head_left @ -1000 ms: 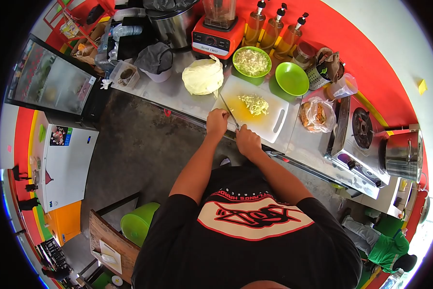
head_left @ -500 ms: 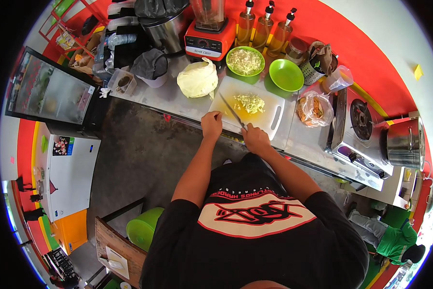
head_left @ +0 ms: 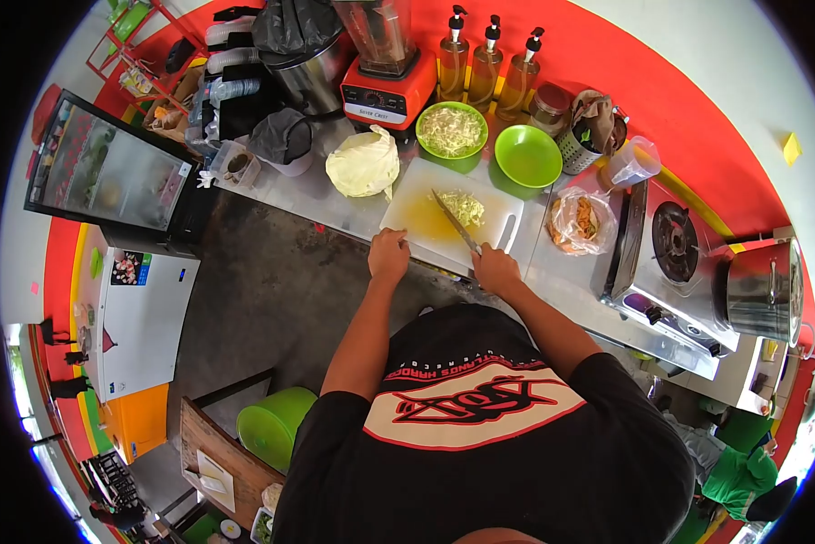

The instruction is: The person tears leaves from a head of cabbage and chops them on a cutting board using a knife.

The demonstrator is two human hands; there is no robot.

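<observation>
My right hand (head_left: 496,269) is closed around the handle of a kitchen knife (head_left: 456,220). Its blade slants across a white cutting board (head_left: 414,193) and lies against the left side of a small pile of shredded cabbage (head_left: 466,208). At the board's near left corner is my left hand (head_left: 388,255), fingers curled closed; whether it grips the board edge or anything else is hidden. Behind the board's left end sits a partly cut cabbage head (head_left: 363,163). A green bowl of shredded cabbage (head_left: 451,132) stands behind the board, beside a second green bowl (head_left: 527,157) with nothing visible inside.
A red blender (head_left: 389,86) and several pump bottles (head_left: 485,65) line the wall. Right of the board lie a plastic bag of orange food (head_left: 582,220) and a gas stove (head_left: 670,263) with a steel pot (head_left: 764,288). A person in green (head_left: 738,476) is far right.
The knife has moved right, from beside the pile to against its left side, and the pile looks narrower. My left hand stays near the board's corner. The whole view has shifted slightly.
</observation>
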